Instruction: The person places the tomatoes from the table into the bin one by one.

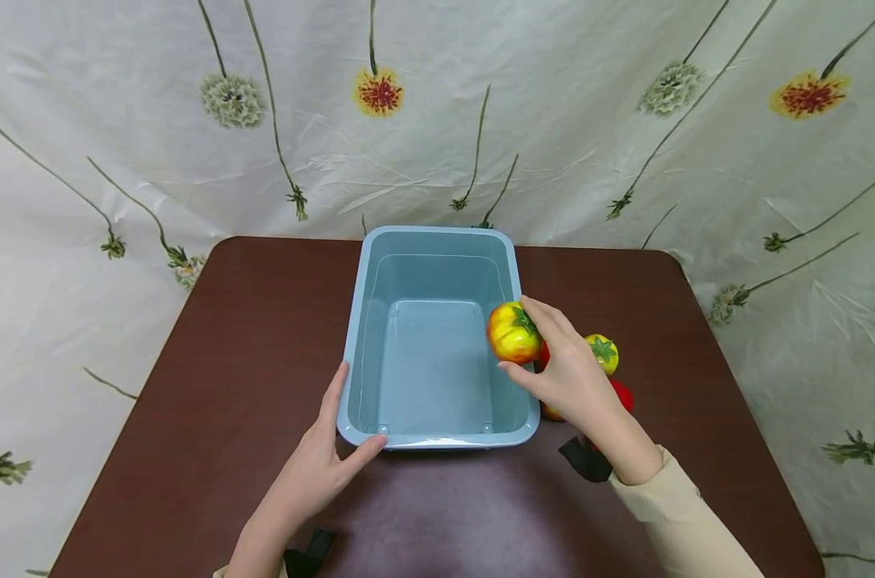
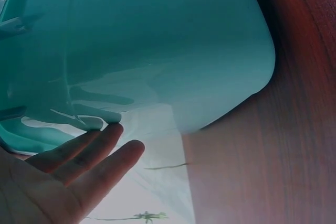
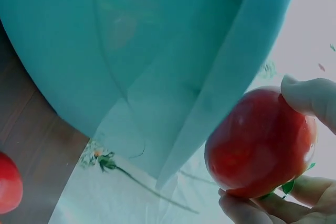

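One tomato [image 1: 512, 333], yellow only from overhead

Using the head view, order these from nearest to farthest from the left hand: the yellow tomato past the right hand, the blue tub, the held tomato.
1. Blue tub: touching the left hand, at its near left corner.
2. Held tomato: at the tub's right side, in the right hand.
3. Yellow tomato: farther right, past the right hand.

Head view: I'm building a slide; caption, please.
Right hand holds a yellow-red tomato by the blue bin; left hand touches its rim.
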`<action>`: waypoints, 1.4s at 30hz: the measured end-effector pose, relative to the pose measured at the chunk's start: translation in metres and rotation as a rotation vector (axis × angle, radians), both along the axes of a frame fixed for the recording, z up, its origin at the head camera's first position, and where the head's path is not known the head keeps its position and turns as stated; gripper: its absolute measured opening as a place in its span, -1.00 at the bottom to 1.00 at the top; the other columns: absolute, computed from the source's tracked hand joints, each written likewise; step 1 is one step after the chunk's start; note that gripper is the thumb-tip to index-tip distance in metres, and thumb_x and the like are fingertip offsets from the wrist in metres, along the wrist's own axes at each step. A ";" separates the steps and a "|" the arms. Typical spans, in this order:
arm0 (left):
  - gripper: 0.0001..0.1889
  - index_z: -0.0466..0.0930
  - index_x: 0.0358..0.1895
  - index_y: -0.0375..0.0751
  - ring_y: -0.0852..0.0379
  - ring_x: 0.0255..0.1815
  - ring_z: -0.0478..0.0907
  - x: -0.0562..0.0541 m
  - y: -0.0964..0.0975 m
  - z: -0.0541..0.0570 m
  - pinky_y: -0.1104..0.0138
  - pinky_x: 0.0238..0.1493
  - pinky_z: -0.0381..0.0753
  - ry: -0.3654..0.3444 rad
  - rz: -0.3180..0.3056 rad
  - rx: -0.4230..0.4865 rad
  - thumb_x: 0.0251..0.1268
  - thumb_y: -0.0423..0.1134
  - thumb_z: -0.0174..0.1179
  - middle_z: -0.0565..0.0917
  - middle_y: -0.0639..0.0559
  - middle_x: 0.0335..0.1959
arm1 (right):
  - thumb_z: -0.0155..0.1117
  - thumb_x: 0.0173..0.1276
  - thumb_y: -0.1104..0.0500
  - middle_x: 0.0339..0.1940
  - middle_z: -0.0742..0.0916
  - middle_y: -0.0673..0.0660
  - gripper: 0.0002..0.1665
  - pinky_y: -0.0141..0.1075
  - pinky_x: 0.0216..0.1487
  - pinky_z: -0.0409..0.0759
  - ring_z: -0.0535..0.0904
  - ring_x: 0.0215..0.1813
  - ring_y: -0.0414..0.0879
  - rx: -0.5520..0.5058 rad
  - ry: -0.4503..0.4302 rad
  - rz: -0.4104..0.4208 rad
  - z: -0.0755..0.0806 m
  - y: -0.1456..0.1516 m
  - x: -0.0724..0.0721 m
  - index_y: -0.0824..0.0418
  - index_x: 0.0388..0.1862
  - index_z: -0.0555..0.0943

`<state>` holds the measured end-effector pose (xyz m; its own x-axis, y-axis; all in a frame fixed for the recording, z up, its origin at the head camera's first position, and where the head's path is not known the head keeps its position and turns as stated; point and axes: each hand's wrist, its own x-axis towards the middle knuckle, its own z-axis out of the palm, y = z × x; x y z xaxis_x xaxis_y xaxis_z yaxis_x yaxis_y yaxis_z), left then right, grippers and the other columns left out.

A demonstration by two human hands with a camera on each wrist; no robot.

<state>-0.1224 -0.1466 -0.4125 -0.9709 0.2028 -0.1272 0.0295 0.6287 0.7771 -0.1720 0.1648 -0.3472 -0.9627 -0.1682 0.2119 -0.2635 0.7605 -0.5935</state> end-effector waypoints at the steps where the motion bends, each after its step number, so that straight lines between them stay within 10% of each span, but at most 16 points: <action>1: 0.03 -0.44 0.58 0.30 -0.19 0.55 0.12 0.000 0.000 0.000 -0.25 0.31 0.30 0.003 0.000 0.001 0.31 0.21 0.19 -0.08 -0.01 0.63 | 0.56 0.11 0.10 0.41 0.43 0.24 0.00 0.00 0.14 0.62 0.49 0.28 0.13 0.008 -0.004 0.017 0.001 -0.001 -0.001 0.26 0.48 0.30; 42: 0.03 -0.43 0.58 0.30 -0.23 0.54 0.13 0.001 0.002 -0.002 -0.27 0.31 0.29 0.032 0.012 0.003 0.32 0.16 0.21 -0.04 -0.10 0.62 | 0.54 0.14 0.05 0.43 0.44 0.26 -0.02 -0.08 0.20 0.59 0.49 0.32 0.13 0.333 -0.298 0.339 0.014 -0.022 -0.027 0.32 0.47 0.31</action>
<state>-0.1214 -0.1449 -0.4146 -0.9769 0.1910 -0.0957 0.0464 0.6269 0.7777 -0.1988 0.1430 -0.3336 -0.8530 -0.4902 -0.1791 -0.3835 0.8216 -0.4218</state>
